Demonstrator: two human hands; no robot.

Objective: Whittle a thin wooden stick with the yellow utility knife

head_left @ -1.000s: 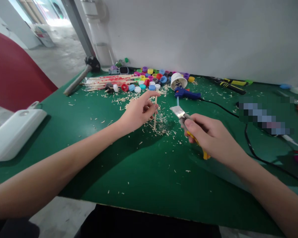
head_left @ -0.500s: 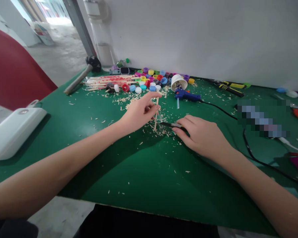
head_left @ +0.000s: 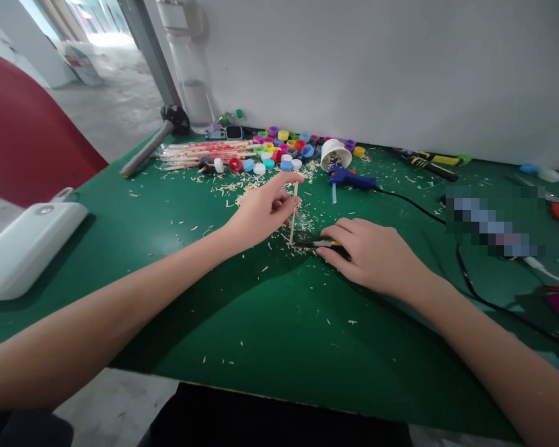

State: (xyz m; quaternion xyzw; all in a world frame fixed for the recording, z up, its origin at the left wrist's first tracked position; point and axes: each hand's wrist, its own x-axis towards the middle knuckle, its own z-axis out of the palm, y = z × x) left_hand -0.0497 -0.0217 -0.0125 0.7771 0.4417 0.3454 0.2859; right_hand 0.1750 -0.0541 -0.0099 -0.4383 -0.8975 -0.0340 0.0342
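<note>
My left hand (head_left: 263, 208) is closed on a thin wooden stick (head_left: 293, 217), pinching its upper part between finger and thumb. The stick stands nearly upright, its lower end down by the table. Closed round the handle of a utility knife (head_left: 328, 244), my right hand (head_left: 366, 251) rests low at the right. The knife's dark blade points left and meets the foot of the stick; whether it cuts in, I cannot tell. Pale wood shavings (head_left: 237, 185) lie scattered around both hands on the green table (head_left: 270, 335).
Behind my hands are several coloured bottle caps (head_left: 286, 166), packaged sticks (head_left: 205, 152) and a blue glue gun (head_left: 354, 179) by a white cup (head_left: 336, 155). A hammer (head_left: 149, 149) and a white case (head_left: 30, 248) lie left. Pliers (head_left: 433, 167) and a cable (head_left: 475, 292) are right.
My right hand has shifted slightly left, and the knife blade has moved down and left to the stick's lower end. My left hand and the stick stay nearly still.
</note>
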